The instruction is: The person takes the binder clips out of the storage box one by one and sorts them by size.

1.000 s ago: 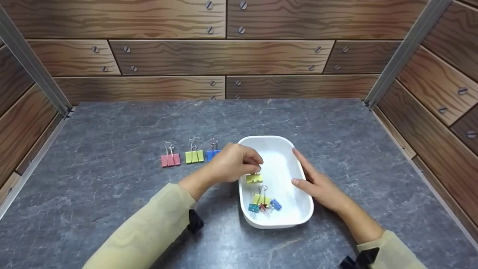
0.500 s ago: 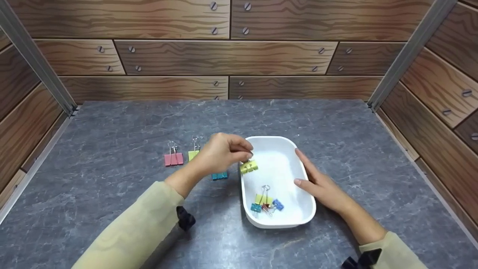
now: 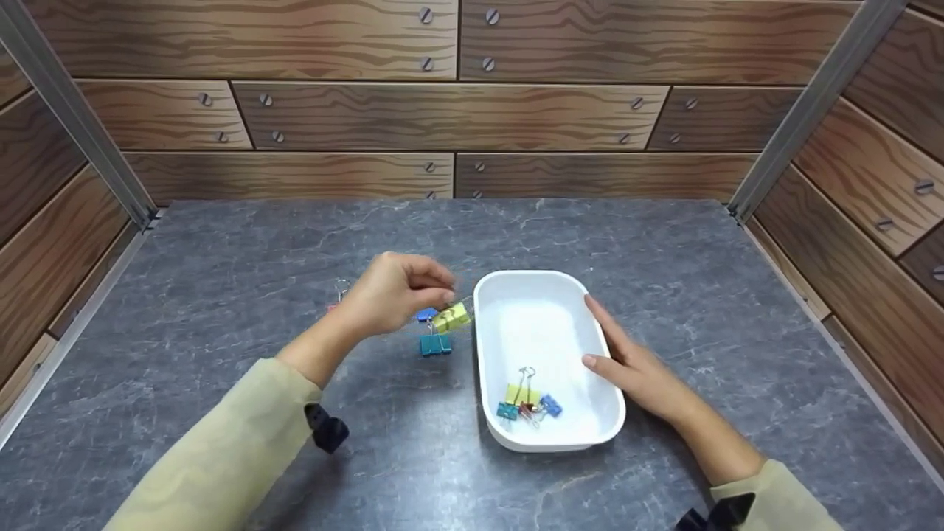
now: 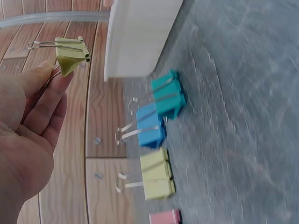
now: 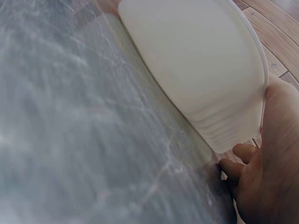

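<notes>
Reference: the head view, with the clock face centred on the white container [image 3: 542, 317] and 12 o'clock pointing away from me.

My left hand [image 3: 391, 296] pinches one wire handle of the held yellow clip [image 3: 450, 318] between thumb and curled fingers. The clip hangs just outside the container's rim, between 9 and 10 o'clock. The wire is likely chosen because it is thin and leaves the clip's body unobstructed (the other handle stands free).

My right hand [image 3: 634, 376] lies at 3 o'clock, fingers extended and spread along the container wall, thumb at the rim. This presumably steadies the container against sliding on the worktop [image 3: 737, 295].

On the worktop, a row extends outward around 9 o'clock: teal clip [image 3: 436, 345], blue clip [image 4: 149, 125], standing yellow clip [image 4: 156, 175] and pink clip [image 4: 164, 217]. In the left wrist view the handles in sight point roughly to 9 o'clock; a common alignment probably eases picking up.

Inside the container, toward 7 o'clock, lie another yellow clip [image 3: 523, 394], a small teal clip [image 3: 507, 411], a small red clip [image 3: 526, 408] and a small blue clip [image 3: 550, 405], clustered together, apparently unsorted.
</notes>
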A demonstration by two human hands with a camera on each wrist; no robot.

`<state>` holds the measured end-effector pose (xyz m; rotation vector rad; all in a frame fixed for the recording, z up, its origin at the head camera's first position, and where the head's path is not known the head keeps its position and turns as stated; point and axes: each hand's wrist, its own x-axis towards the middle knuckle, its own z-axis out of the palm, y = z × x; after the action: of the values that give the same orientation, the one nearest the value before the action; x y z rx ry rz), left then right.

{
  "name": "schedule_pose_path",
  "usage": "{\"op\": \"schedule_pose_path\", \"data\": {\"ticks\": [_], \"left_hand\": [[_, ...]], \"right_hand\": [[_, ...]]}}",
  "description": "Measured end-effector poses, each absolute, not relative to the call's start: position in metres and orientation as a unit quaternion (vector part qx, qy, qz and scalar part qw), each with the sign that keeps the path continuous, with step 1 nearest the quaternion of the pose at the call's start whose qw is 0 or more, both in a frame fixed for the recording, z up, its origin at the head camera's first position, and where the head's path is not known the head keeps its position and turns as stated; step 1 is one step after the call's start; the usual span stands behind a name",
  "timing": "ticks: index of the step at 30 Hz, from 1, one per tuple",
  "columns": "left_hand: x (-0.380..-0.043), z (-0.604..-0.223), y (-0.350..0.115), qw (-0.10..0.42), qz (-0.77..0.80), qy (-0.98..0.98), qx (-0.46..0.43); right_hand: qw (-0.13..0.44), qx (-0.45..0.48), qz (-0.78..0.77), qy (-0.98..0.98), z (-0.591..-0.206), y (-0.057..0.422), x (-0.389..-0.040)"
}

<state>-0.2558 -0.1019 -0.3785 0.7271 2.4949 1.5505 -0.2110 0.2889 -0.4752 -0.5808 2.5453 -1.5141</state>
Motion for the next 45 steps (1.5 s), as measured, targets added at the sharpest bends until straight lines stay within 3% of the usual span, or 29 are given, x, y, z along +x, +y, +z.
{"op": "schedule_pose_path", "data": {"ticks": [13,45], "left_hand": [[-0.261,-0.392,-0.134,0.040,0.486,0.844,0.222],[-0.266,-0.439,-0.164,0.079,0.449,0.860,0.228]], "right_hand": [[0.069,-0.186,-0.507,0.838,-0.476,0.290,-0.210],[0.068,-0.180,-0.502,0.844,-0.473,0.289,-0.210]]}}
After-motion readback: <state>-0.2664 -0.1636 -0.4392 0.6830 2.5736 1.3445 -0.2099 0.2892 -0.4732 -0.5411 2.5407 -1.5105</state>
